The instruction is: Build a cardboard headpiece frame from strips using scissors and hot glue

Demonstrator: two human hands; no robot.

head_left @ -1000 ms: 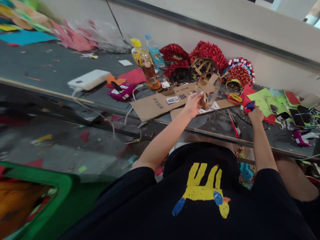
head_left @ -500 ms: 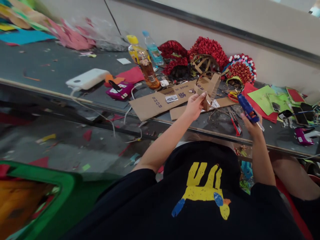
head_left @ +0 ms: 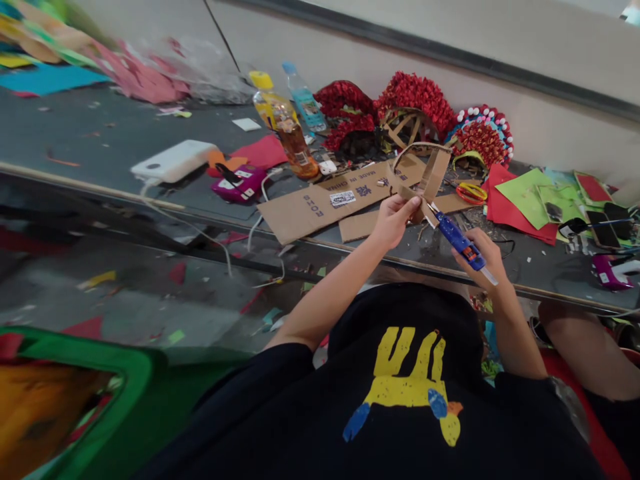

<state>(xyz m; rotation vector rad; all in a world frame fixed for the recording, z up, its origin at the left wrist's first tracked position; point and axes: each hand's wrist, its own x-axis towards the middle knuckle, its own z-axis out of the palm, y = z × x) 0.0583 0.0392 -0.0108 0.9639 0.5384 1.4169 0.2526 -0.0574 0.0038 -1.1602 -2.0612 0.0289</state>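
My left hand pinches a frame of bent cardboard strips just above the front of the table. Closed round a blue glue gun, my right hand holds its nozzle close to the frame's lower joint; I cannot tell whether the tip touches. A clear glue stick juts from the gun's rear. Behind my left hand lies a flat piece of printed cardboard, with a narrower cardboard strip in front of it.
A tea bottle and a water bottle stand near the wall beside red decorated headpieces. Scissors and coloured paper lie at right. A white power bank trails a cable at left. Another person's leg is at right.
My right hand has brought the glue gun leftward to the cardboard frame. In my left hand the frame is now raised and turned, with its strips more visible.
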